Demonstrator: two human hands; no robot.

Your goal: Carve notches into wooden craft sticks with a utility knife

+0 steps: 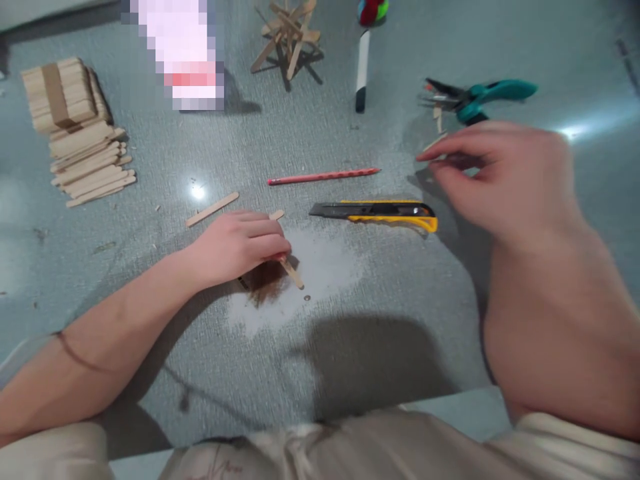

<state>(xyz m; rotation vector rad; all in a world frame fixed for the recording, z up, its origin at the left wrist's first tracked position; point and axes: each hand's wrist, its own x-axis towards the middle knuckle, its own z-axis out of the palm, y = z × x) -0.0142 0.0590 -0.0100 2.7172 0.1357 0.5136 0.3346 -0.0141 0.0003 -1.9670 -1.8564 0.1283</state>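
left hand point(235, 247) pinches a wooden stick point(293, 273); right hand point(517, 177), near pliers point(471, 102), grip unclear

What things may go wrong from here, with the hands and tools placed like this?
The utility knife lies between the left hand and right hand, so a reach across might brush it; I cannot tell whether it is retracted. The pencil, loose nearby, could be knocked away.

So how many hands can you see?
2. The left hand holds a wooden stick near the yellow knife; the right hand is close to the green pliers.
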